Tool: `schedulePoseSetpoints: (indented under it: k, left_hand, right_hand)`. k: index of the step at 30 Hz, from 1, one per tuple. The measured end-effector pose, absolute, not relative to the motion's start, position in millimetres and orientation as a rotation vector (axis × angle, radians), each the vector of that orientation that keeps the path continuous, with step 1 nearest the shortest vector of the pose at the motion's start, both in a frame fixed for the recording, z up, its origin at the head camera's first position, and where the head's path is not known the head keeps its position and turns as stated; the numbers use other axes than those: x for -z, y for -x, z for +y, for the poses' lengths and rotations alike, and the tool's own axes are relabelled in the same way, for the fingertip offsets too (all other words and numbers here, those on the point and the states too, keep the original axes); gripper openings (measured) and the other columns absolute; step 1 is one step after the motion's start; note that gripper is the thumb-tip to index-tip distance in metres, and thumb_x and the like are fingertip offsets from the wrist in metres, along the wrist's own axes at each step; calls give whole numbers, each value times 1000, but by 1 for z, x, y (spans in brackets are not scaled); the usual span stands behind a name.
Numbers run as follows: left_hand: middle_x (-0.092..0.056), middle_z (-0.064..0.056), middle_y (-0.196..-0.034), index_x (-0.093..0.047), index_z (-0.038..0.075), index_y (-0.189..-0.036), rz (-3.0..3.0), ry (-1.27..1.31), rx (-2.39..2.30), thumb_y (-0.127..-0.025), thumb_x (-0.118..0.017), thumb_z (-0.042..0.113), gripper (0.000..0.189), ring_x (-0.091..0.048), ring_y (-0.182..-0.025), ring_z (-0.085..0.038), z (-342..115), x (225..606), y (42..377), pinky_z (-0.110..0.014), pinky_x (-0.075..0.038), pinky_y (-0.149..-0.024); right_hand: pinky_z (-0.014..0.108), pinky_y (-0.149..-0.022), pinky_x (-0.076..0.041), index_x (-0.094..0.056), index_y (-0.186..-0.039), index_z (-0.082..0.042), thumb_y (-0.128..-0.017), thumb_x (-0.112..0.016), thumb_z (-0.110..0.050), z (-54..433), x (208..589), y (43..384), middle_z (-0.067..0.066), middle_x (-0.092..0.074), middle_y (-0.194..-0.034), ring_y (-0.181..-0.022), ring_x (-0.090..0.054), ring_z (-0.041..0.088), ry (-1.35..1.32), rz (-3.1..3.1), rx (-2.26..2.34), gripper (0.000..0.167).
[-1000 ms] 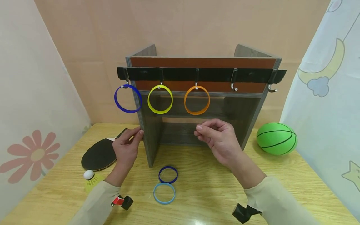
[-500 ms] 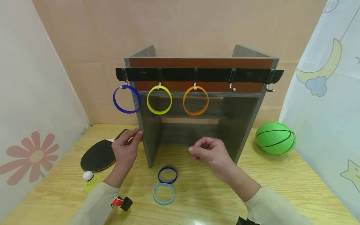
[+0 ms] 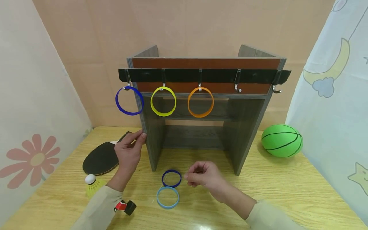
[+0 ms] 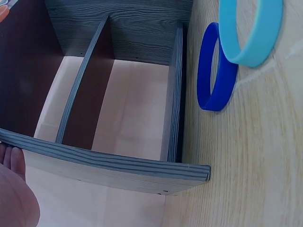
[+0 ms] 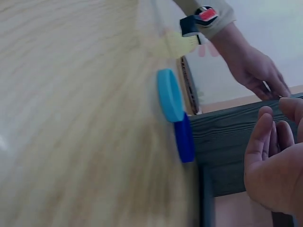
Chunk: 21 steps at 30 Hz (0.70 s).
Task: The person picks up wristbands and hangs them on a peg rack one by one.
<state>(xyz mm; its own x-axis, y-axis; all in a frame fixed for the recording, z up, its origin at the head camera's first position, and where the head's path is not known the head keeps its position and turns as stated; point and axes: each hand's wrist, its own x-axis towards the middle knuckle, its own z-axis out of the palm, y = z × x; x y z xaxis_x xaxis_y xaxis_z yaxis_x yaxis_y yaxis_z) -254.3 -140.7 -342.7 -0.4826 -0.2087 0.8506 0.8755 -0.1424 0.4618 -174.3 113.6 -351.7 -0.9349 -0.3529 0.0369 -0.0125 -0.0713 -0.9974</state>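
Shuttlecock (image 3: 93,186) and black paddle (image 3: 100,158) were seen on the tabletop (image 3: 287,191) to the left of the shelf unit (image 3: 244,127), the paddle's handle being partly hidden by the left hand (image 3: 128,152). Of the two hands, the left was held at the front edge of the shelf unit's left panel (image 3: 154,137), its fingers bent and its fingertips laid against the wood; whether the edge was pinched or merely touched could not be told. Above that hand, a blue band (image 3: 129,113) was hung from the first hook (image 3: 129,85) of a black strip (image 3: 181,76) fixed across the shelf unit's upper front. A yellow band (image 3: 163,114) was hung from the second hook (image 3: 164,85). On the tabletop before the shelf unit, a dark blue band (image 3: 180,179) and a light blue band (image 3: 168,207) were laid edge to edge, the light blue one farther from the unit. An orange band (image 3: 200,115) was hung from the third hook (image 3: 200,85). The right hand (image 3: 205,179) was held low before the shelf unit, near the dark blue band but apart from it, its fingers loosely curled, a small gap left between thumb and fingertips, nothing gripped. To the right of the shelf unit, a green ball (image 3: 282,141) with black lines was set on the tabletop.
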Motion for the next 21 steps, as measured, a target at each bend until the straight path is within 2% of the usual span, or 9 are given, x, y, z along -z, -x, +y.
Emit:
schedulePoseSetpoints:
  k: [9, 16, 21]
  left_hand:
    - [-59, -16, -75, -63, -22, -96, -1307, 813, 1742, -80, -57, -26, 19, -63, -71, -17, -142, 349, 260, -23, -57, -65]
    - [-60, -15, -75, -64, -21, -96, -1301, 815, 1734, -79, -57, -27, 19, -63, -71, -15, -142, 345, 257, -22, -57, -67]
    - [-59, -15, -73, -64, -21, -96, -1351, 760, 1711, -81, -61, -21, 15, -62, -70, -15, -142, 346, 256, -23, -57, -66]
  right_hand:
    - [28, -61, -54, -62, -89, 6, -81, -69, -2, 107, 374, 168, 7, -64, -76, -68, -60, 18, 351, 1989, 1976, 13]
    - [27, -58, -53, -62, -88, 4, -78, -69, -1, 103, 386, 166, 9, -63, -76, -65, -60, 18, 382, 2015, 1878, 13]
    - [25, -55, -53, -61, -87, 4, -76, -70, 1, 100, 394, 165, 9, -62, -74, -63, -59, 17, 372, 2033, 1825, 15]
